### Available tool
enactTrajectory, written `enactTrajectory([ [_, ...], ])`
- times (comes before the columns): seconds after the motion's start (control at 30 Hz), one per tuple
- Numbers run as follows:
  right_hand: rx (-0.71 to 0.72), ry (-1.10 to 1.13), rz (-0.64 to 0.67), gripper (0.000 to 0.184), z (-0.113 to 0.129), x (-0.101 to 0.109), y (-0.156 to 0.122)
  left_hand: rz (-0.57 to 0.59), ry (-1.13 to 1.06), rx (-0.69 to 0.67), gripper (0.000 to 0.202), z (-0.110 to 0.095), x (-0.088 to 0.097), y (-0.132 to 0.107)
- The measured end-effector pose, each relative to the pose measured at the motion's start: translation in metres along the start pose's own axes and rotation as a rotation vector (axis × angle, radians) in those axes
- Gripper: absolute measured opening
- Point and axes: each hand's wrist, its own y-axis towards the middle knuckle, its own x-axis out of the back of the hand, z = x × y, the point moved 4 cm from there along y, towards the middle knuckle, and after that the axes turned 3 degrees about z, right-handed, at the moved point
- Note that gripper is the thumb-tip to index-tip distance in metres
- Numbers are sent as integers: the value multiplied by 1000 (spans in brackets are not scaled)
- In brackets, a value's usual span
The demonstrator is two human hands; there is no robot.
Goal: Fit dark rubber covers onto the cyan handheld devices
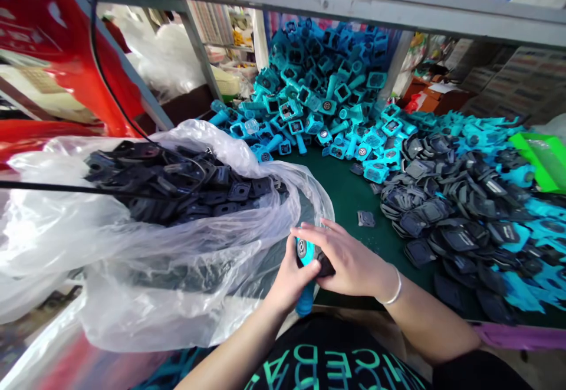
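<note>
My left hand (289,281) is wrapped round a blue plastic handle-shaped piece (306,284), held upright close to my body. My right hand (349,260) lies over the top of that piece, fingers pressed on a small dark square part (326,266) against its head. A silver bangle circles my right wrist. Left of my hands sits a clear plastic bag (145,260) full of dark square parts (177,186).
A tall heap of blue pieces (318,89) rises at the back of the green table (349,195). Dark square parts and blue pieces (464,201) are spread at the right. One loose dark part (366,218) lies alone. A grey shelf beam (354,0) runs overhead.
</note>
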Motion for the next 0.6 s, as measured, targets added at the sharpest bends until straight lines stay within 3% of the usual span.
enactTrajectory([
  [0.17, -19, 30, -25, 97, 2, -1, -2, -15, 142, -67, 105, 3, 4, -1],
  [0.4, -18, -44, -131, 99, 7, 4, -6, -64, 181, -96, 105, -17, -12, -7],
  [0.47, -26, 55, -242, 108, 2, 6, -13, -21, 58, -60, 100, -17, -16, -8],
  [0.53, -130, 271, -355, 115, -7, 2, -22, 56, -73, -36, 102, -14, -18, -8],
  [0.6, -251, 539, -389, 115, -15, -10, -29, 144, -130, -82, 105, -10, -19, -8],
])
